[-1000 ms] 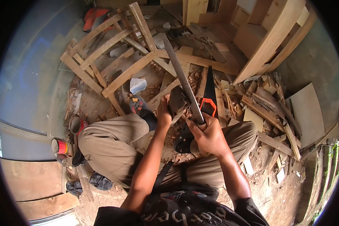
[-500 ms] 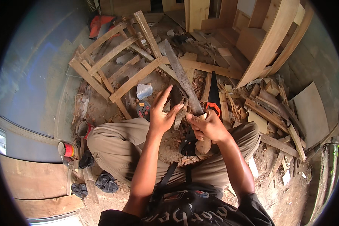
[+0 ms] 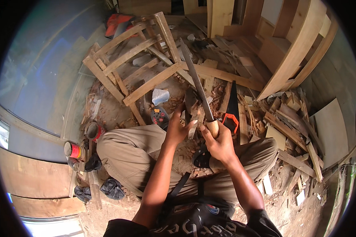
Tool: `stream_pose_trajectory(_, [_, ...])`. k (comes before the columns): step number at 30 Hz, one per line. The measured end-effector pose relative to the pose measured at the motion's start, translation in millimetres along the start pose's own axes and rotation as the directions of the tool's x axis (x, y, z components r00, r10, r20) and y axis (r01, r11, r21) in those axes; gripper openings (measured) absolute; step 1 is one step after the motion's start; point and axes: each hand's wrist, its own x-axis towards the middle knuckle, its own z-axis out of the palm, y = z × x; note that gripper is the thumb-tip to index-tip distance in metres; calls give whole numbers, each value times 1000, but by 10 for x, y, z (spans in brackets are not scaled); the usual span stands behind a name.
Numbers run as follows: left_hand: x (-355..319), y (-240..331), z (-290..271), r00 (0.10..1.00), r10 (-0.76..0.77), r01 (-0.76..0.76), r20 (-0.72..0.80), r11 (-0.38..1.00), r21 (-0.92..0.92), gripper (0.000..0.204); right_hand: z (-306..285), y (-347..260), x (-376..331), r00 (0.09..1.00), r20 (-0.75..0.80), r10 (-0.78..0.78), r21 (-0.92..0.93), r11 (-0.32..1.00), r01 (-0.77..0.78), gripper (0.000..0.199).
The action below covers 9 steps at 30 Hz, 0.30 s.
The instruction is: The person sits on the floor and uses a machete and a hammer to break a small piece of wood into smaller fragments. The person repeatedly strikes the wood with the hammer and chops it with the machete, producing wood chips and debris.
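My right hand (image 3: 221, 145) is wrapped round the pale wooden handle of a machete (image 3: 198, 83). Its long, worn grey blade points up and away, leaning a little to the left, and is seen nearly edge-on. My left hand (image 3: 178, 127) is beside the lower blade, empty as far as I can see, with thumb and fingers apart. The left thumb comes close to the base of the blade; whether they touch I cannot tell. Beyond the right hand, a handsaw (image 3: 232, 106) with a black blade and orange handle lies among wood scraps.
A wooden frame (image 3: 146, 85) lies ahead to the left. Heaped offcuts (image 3: 290, 118) and a standing plywood cabinet (image 3: 292, 51) are at the right. Two paint cans (image 3: 72, 150) (image 3: 93, 131) stand by my left knee, near black plastic bags (image 3: 112, 189). A sandal (image 3: 159, 115) lies ahead.
The machete has rolled in my right hand, from showing its broad face to nearly edge-on. My left hand's fingers have come down lower beside the blade. The whole view has shifted slightly.
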Motion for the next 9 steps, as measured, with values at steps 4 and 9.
stream_pose_trajectory(4, [23, 33, 0, 994, -112, 110, -6, 979, -175, 73, 62, -22, -52, 865, -207, -456, -198, 886, 420, 20])
stream_pose_trajectory(9, [-11, -83, -60, 991, -136, 136, 9, 974, -183, 79, 28, -203, -50, 976, -86, -199, -160, 970, 183, 22])
